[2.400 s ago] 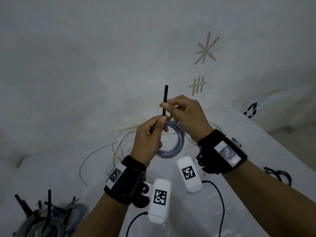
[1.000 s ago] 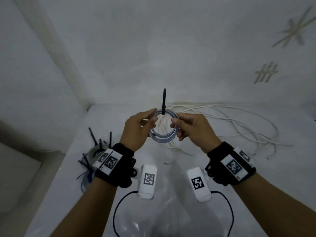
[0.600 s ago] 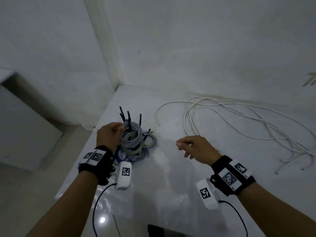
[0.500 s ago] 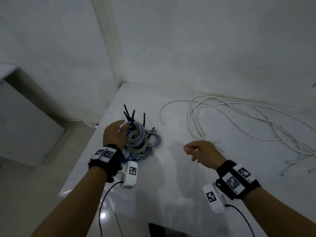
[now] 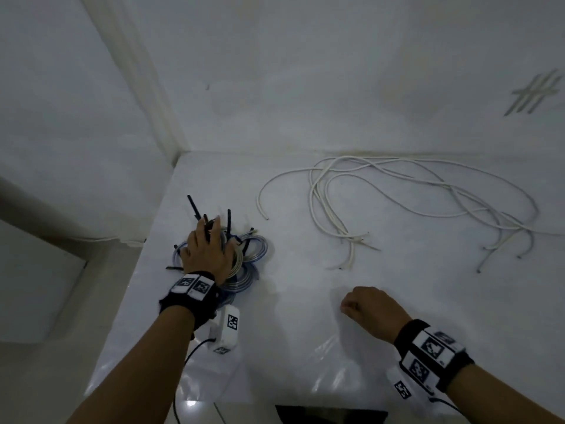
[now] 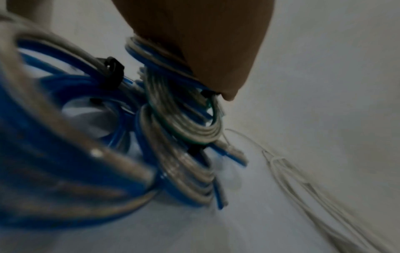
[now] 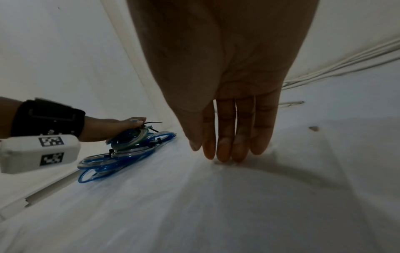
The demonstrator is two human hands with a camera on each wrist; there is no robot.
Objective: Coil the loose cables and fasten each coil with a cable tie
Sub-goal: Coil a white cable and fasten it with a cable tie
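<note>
A pile of tied blue and clear cable coils [image 5: 249, 264] [image 7: 129, 154] lies at the table's left edge. Black cable tie tails [image 5: 194, 206] stick up from it. My left hand [image 5: 204, 249] [image 7: 121, 126] lies over the top coil [image 6: 184, 130], with its thumb [image 6: 205, 51] pressed against the windings, pinching it. My right hand [image 5: 363, 304] is empty, apart from the pile; its fingertips [image 7: 225, 154] touch the white table. A long loose white cable [image 5: 397, 191] [image 7: 346, 63] sprawls across the far right of the table.
The table [image 5: 305, 301] meets walls at the back and a corner at the far left. The coil pile sits close to the table's left edge. A clear plastic sheet [image 5: 336, 377] lies at the front, with a dark object [image 5: 330, 414] at the front edge.
Both hands held the tied coil up before. The left hand carried it left and down onto the pile. The right hand let go and dropped to the table.
</note>
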